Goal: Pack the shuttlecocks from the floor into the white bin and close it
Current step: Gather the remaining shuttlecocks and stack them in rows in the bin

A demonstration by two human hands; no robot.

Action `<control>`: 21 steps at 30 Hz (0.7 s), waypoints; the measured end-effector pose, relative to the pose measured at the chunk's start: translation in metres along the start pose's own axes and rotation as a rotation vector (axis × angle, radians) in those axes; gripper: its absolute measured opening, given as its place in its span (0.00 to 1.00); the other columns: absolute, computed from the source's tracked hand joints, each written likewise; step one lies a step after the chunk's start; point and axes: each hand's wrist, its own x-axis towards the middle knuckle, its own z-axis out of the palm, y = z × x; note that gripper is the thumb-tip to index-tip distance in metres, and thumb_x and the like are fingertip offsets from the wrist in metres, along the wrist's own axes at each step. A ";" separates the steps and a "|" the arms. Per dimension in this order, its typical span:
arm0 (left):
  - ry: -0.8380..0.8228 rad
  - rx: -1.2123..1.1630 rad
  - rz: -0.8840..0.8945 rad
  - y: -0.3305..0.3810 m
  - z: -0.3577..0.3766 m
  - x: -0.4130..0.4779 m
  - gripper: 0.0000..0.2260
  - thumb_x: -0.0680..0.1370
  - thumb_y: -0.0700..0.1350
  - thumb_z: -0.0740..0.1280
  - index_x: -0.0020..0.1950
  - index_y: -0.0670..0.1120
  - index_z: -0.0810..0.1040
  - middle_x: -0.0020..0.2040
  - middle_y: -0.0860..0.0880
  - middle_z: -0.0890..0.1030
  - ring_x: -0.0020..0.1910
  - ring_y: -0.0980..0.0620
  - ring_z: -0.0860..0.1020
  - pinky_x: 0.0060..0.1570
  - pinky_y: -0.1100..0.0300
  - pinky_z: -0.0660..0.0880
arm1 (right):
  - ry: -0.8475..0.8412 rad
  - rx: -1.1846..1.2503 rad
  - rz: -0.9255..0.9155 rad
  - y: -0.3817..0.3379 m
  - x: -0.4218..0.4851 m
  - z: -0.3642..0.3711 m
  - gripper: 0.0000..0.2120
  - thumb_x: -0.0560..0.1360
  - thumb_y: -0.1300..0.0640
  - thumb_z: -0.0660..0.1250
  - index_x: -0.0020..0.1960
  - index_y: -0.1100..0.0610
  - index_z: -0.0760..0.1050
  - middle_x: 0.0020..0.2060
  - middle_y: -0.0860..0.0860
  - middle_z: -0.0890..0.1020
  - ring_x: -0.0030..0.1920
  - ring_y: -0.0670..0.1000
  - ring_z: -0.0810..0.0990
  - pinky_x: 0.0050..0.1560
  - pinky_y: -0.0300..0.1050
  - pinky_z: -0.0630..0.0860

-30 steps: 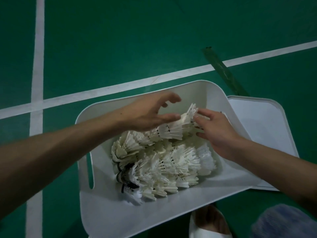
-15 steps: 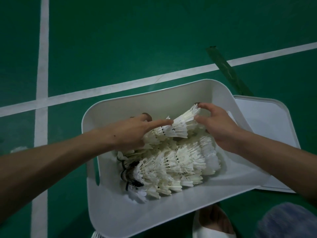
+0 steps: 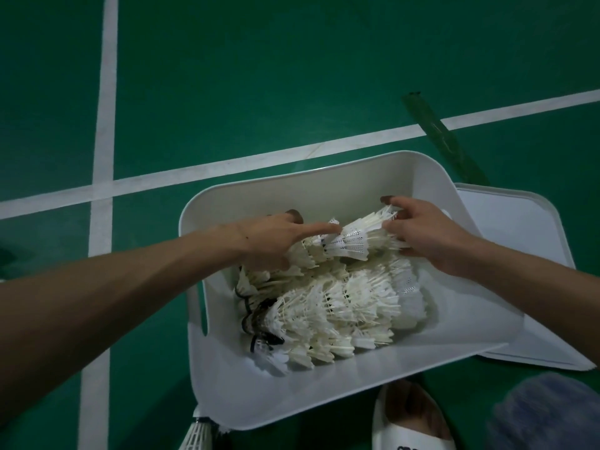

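Inside white bin (image 3: 324,186), left hand (image 3: 276,241), right hand (image 3: 425,235) clasp shuttlecock stack (image 3: 354,240), packing step; next likely release, fetch lid (image 3: 519,254) beside bin.

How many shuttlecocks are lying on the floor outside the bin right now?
1: a shuttlecock lies on the green floor by the white bin's near left corner, cut off by the frame's bottom edge. Others may be hidden behind the bin or out of frame.

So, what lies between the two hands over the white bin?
In the head view, a nested row of white feather shuttlecocks spans the gap; the left hand and right hand hold its ends.
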 end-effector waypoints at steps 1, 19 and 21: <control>0.008 -0.001 0.005 -0.001 -0.001 -0.003 0.42 0.77 0.40 0.67 0.72 0.72 0.42 0.64 0.46 0.68 0.53 0.51 0.72 0.49 0.56 0.75 | 0.001 -0.055 -0.015 -0.004 -0.004 -0.003 0.27 0.77 0.60 0.64 0.74 0.46 0.64 0.63 0.54 0.76 0.52 0.56 0.79 0.56 0.57 0.77; 0.601 -0.053 -0.151 -0.043 -0.068 -0.114 0.18 0.76 0.50 0.68 0.65 0.48 0.73 0.57 0.48 0.77 0.47 0.55 0.70 0.48 0.65 0.64 | 0.049 -0.885 -0.775 -0.171 -0.066 0.065 0.20 0.75 0.45 0.67 0.63 0.51 0.75 0.63 0.52 0.77 0.64 0.53 0.73 0.62 0.44 0.67; 0.626 -0.082 -0.217 -0.064 -0.069 -0.129 0.18 0.76 0.50 0.68 0.65 0.47 0.73 0.57 0.47 0.76 0.47 0.54 0.69 0.48 0.65 0.63 | 0.014 -0.897 -0.817 -0.191 -0.057 0.084 0.19 0.75 0.46 0.67 0.63 0.51 0.75 0.62 0.52 0.78 0.63 0.53 0.74 0.60 0.42 0.67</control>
